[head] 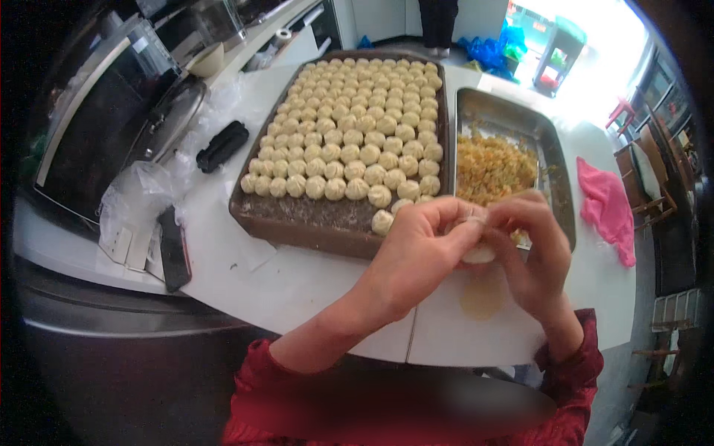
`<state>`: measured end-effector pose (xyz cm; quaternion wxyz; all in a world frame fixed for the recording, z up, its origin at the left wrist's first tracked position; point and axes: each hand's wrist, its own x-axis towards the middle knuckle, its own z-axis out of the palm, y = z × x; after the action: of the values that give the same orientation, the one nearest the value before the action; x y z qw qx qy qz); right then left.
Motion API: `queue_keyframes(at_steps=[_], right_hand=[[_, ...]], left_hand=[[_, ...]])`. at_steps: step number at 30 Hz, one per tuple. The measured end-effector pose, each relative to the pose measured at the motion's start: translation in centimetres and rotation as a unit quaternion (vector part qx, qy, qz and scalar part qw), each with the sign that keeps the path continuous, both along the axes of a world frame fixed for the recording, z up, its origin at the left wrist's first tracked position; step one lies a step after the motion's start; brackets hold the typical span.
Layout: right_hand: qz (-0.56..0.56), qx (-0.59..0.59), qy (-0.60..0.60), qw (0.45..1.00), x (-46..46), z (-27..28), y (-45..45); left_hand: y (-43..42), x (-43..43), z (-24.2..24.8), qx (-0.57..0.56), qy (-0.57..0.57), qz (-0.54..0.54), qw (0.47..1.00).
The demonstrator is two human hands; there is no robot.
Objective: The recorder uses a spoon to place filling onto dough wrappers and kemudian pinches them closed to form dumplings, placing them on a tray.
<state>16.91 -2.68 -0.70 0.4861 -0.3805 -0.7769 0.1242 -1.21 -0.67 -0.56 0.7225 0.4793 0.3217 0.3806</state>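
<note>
Between both hands, in front of the filling tray, is a pale dough bun (478, 255), partly hidden by the fingers. My left hand (427, 245) cups it from the left, thumb and fingertips on its top edge. My right hand (527, 245) pinches the dough edge from the right, slightly blurred. Rows of small pleated buns (334, 139) stand on a dark brown tray (295, 226) behind my left hand. A metal tray (558, 167) to its right holds crumbly orange-yellow filling (491, 167). A round yellowish patch (481, 298) lies on the white table below my hands.
At left lie a black object (223, 146), a clear plastic bag (136, 192) and a dark phone-like object (174, 251). A pink cloth (605, 209) lies at the table's right edge. Beyond the table stands a person (438, 25), near blue plastic bags (485, 53).
</note>
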Motion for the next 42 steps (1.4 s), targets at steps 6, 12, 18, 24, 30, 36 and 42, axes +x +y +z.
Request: queue_keyframes(at_steps=[6, 12, 18, 24, 30, 36, 42], right_hand=[[-0.018, -0.08, 0.117, 0.99, -0.1, -0.6, 0.5], [-0.008, -0.032, 0.075, 0.997, 0.6, -1.1, 0.5], [-0.028, -0.054, 0.122, 0.991, -0.3, -1.0, 0.3], [-0.023, -0.027, 0.111, 0.993, -0.6, -1.1, 0.5], [-0.028, 0.133, -0.058, 0.989, -0.2, -0.5, 0.4], [0.004, 0.197, -0.167, 0.966, 0.2, -0.5, 0.2], [0.005, 0.086, -0.071, 0.994, 0.2, 0.1, 0.4]], left_hand=[[-0.1, -0.3, 0.9, -0.07, -0.072, 0.007, 0.995], [-0.3, 0.0, 0.3, -0.084, -0.077, 0.019, 0.993], [-0.3, 0.3, 0.5, -0.048, -0.054, 0.049, 0.996], [-0.4, 0.4, 0.5, -0.033, -0.049, 0.073, 0.996], [-0.7, 0.4, 0.0, -0.003, 0.001, 0.076, 0.997], [-0.9, 0.7, 0.0, 0.09, 0.081, 0.108, 0.987], [-0.7, 0.7, 0.2, 0.163, 0.12, 0.117, 0.972]])
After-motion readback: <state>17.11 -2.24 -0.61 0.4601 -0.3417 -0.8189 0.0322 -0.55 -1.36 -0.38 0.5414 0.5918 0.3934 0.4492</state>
